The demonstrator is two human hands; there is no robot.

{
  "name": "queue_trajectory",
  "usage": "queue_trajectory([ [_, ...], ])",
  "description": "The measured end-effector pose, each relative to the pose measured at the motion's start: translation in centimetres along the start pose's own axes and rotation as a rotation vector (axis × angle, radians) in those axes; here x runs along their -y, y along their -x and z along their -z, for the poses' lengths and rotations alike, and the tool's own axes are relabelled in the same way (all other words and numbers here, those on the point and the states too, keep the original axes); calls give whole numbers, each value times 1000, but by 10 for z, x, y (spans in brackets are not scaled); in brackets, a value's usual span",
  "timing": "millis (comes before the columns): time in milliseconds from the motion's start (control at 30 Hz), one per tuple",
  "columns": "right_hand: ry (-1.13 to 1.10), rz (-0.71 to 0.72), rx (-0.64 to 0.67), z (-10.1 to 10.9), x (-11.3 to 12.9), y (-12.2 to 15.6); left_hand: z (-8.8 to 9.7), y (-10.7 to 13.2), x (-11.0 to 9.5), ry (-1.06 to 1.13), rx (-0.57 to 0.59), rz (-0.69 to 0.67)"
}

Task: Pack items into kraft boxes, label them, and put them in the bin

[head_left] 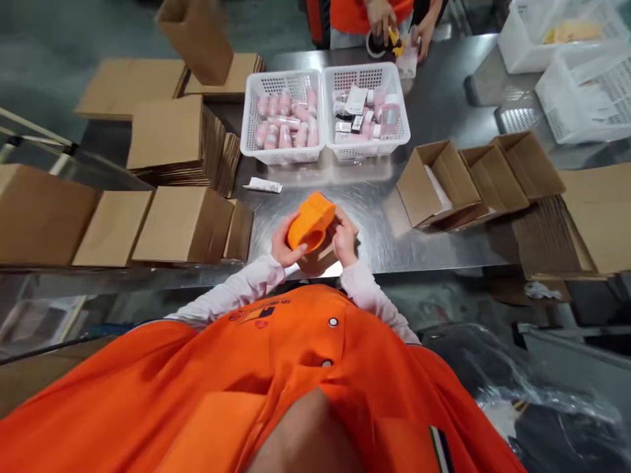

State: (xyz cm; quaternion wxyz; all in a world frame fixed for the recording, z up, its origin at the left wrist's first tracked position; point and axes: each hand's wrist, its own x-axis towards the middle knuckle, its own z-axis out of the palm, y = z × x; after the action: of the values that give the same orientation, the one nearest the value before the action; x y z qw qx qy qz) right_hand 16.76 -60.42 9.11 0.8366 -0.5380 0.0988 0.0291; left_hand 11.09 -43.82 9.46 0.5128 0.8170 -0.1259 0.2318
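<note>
Fingers and thumb of my left hand (284,244) are closed around an orange tape dispenser (311,217), which has a round opening facing me. The dispenser is held over a small cardboard box (318,263) near the front edge of the metal table (367,246). My right hand (344,238) grips the box along its right side. The tape dispenser covers much of the box's top, so I cannot tell how its flaps lie. A folded white paper (263,185) lies on the table beyond my left hand.
Two white baskets, one with pink bottles (246,146) and one with bottles and small packs (407,136), stand ahead. Cardboard boxes (167,223) and flattened cartons (165,135) are at left. Open boxes (419,197) stand at right. A co-worker's hands (382,18) work across the table.
</note>
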Motion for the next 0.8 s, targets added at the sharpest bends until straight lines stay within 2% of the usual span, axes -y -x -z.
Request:
queue_trajectory([
  [100,30,-17,-33,2,9,4,-12,25,22,-91,52,-49],
  [267,118,-72,-27,7,51,22,-16,34,37,-80,152,-43],
  [333,221,-209,-25,10,71,31,-17,33,38,-40,169,-68],
  [433,404,-576,87,13,93,39,-17,31,39,15,196,-116],
  [500,422,-700,134,11,100,39,-17,28,39,21,221,-135],
  [667,300,-689,102,0,107,26,-18,23,40,19,252,-172],
  [800,424,-636,74,-2,109,21,-18,17,35,68,258,-239],
])
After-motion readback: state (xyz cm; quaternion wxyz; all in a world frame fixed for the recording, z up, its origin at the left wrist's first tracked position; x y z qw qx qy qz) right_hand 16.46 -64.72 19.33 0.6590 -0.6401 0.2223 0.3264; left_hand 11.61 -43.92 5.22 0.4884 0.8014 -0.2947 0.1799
